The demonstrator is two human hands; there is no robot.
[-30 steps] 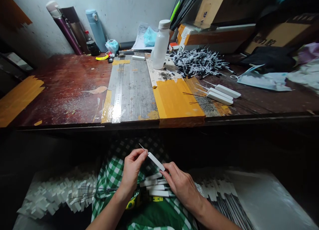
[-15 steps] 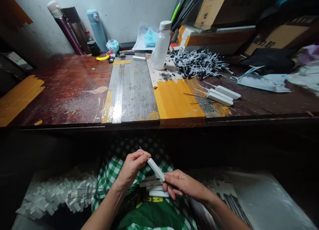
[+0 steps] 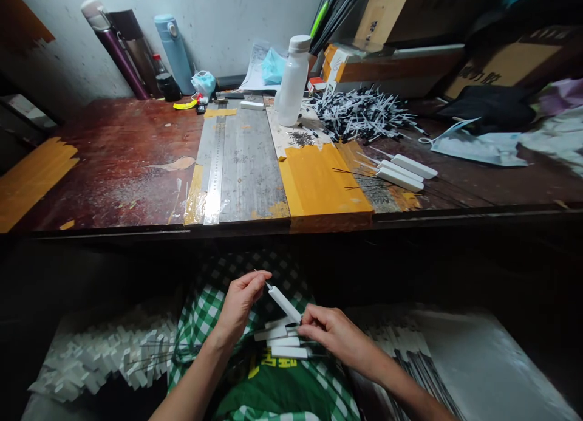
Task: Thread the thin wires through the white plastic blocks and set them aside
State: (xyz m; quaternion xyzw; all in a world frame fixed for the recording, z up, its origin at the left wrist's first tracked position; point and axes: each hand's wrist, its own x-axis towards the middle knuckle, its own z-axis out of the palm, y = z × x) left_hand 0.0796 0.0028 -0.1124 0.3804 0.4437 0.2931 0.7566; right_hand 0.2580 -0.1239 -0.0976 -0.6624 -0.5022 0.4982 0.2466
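Over my lap, a slim white block with a thin stem slants between my hands. My left hand is closed, thumb and fingertips pinching the thin stem at the block's upper left end. At the lower right end, my right hand pinches with thumb and forefinger; whether it grips the block itself or a thin stem there is hidden by the fingers. Just below, several similar white blocks lie on the green checked apron.
Left of my lap is a pile of white blocks; to the right lie dark thin rods. On the table are a steel ruler, a white bottle, a heap of black-and-white sticks and finished-looking white pieces.
My right hand's fingers have drawn together at the block's lower end and shifted slightly upward. More of the blocks on the lap now shows. My left hand has barely moved.
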